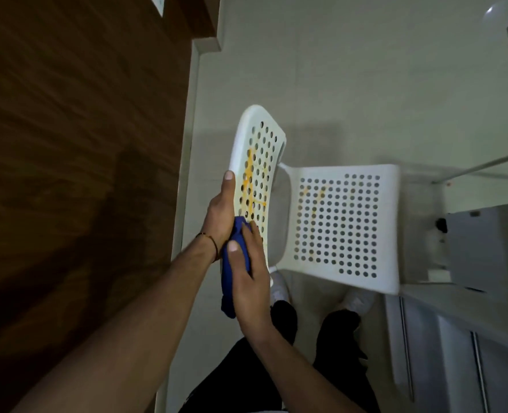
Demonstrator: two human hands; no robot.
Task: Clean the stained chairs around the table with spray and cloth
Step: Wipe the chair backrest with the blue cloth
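In the middle of the frame sits the white perforated chair [366, 171], its backrest [257, 144] at centre left and its seat [340, 225] to the right. We see orange streaks [248, 171] down the backrest's face and fainter ones [318, 198] on the seat.

Our right hand [249, 281] grips the blue cloth [227, 293], thumb curled over the wad, fingertips lying on the backrest's near end just below the streaks. Our left hand [220, 213] clasps the backrest's outer edge with the thumb stretched along the rim. The fingers behind it are hidden.

We judge the step in hand to be the wipe of the backrest, barely begun.

- We should keep the left hand braced so the panel does not flex away under pressure.
- We should spread the cloth flatter than it is now and push it up along the streak rather than across it.
- Stain will likely lodge at the hole rims, so we should work those with a fingertip through the cloth.
- We should turn to a fresh fold once the cloth is soiled.

No spray bottle is in view, and we cannot tell whether the surface is wet.

The chair stands on a pale floor [336, 70], with dark wood [68, 144] filling the left of the frame.
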